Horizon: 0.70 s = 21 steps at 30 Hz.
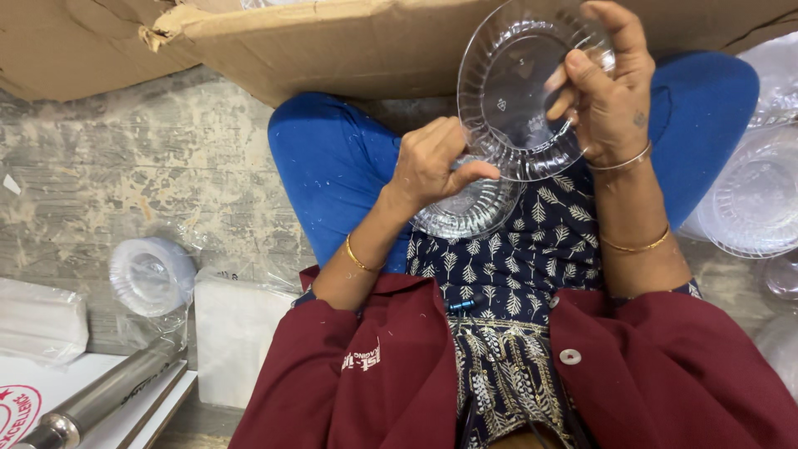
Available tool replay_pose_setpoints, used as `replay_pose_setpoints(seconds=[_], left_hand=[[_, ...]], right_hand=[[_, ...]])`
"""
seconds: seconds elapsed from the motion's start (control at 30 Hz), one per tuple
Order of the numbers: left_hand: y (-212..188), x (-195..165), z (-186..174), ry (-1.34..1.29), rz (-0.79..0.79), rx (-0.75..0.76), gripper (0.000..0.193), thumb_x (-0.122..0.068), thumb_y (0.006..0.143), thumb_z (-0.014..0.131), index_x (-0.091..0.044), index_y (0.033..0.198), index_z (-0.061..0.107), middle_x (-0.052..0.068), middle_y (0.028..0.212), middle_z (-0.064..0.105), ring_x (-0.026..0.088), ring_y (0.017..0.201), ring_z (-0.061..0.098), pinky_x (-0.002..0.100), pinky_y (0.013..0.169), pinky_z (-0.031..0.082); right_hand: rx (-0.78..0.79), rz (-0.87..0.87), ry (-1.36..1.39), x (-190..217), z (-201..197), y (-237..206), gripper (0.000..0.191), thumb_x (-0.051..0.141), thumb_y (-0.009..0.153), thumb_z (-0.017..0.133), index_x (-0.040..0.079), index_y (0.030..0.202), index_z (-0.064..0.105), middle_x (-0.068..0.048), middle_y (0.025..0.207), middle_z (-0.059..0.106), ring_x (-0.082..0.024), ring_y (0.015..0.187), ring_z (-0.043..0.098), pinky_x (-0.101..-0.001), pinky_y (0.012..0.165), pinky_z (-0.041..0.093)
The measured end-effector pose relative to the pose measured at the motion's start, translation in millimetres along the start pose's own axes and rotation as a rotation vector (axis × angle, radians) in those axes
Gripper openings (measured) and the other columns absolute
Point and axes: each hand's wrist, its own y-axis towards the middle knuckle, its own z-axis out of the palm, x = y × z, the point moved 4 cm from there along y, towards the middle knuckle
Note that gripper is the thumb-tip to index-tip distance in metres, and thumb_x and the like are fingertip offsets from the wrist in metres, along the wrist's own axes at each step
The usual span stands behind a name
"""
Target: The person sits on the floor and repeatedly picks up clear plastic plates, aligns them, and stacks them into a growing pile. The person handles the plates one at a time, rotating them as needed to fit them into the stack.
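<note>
The right hand (611, 91) was up at the far right, fingers and thumb pinched on the rim of a clear plastic plate (511, 91), holding it tilted on edge so its ribbed border and flat centre faced the camera. The left hand (432, 166) sat lower and just left of it, curled closed with the thumb laid across, gripping the top of a stack of clear ribbed plates (470, 208) that rested on the lap. The raised plate's lower rim overlapped that stack in the view; whether the two actually touched was hard to tell through the clear plastic.

Behind both hands lay the blue trousers (332, 158) of crossed legs, with a torn cardboard box (349, 41) lying across the far side. Gold bangles (636, 245) ringed both forearms, and maroon sleeves (665, 374) filled the near edge.

Off to the right, more clear plates (752, 199) were piled beside the knee. On the near left, a bagged stack of clear plates (151, 274) lay on the worn concrete floor (125, 166), next to a white wrapped packet (234, 333) and a metal tube (104, 395).
</note>
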Motion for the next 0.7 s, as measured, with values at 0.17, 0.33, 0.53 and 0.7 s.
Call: replay_pose_setpoints(seconds=[0.17,0.33,0.53,0.7], left_hand=[[11,-3,-15,0.022,0.044,-0.172,0.083,-0.074,0.071,0.078,0.001,0.096,0.052,0.011,0.081,0.055,0.024,0.070,0.058,0.035,0.062,0.050],[10,-4,-4,0.094,-0.064,-0.113,0.082,-0.075,0.071,0.079,-0.001,0.093,0.051,0.006,0.075,0.052,0.021,0.067,0.058,0.034,0.060,0.051],[-10,13,16,0.044,-0.153,-0.083,0.074,-0.072,0.073,0.075,-0.004,0.088,0.049,0.004,0.070,0.051,0.021,0.061,0.057,0.033,0.056,0.050],[-21,8,37,-0.065,-0.186,-0.046,0.050,-0.057,0.092,0.075,-0.011,0.090,0.054,0.003,0.075,0.057,0.017,0.062,0.061,0.031,0.058,0.051]], right_hand=[[-0.139,0.009,-0.037,-2,0,-2,0.040,-0.005,0.115,0.064,0.004,0.150,0.047,-0.013,0.086,0.065,-0.018,0.067,0.068,-0.0228,0.046,0.046],[-0.071,-0.068,-0.009,-1,-1,-2,0.039,-0.004,0.118,0.065,0.005,0.151,0.046,-0.015,0.089,0.068,-0.020,0.062,0.067,-0.0223,0.047,0.046],[-0.106,-0.073,0.006,-3,-5,-2,0.039,-0.004,0.118,0.065,0.005,0.151,0.046,-0.016,0.092,0.069,-0.021,0.065,0.068,-0.0231,0.046,0.046],[-0.151,-0.116,0.004,-3,-4,-2,0.038,-0.003,0.120,0.063,0.005,0.151,0.044,-0.015,0.095,0.069,-0.019,0.068,0.069,-0.0227,0.047,0.048]])
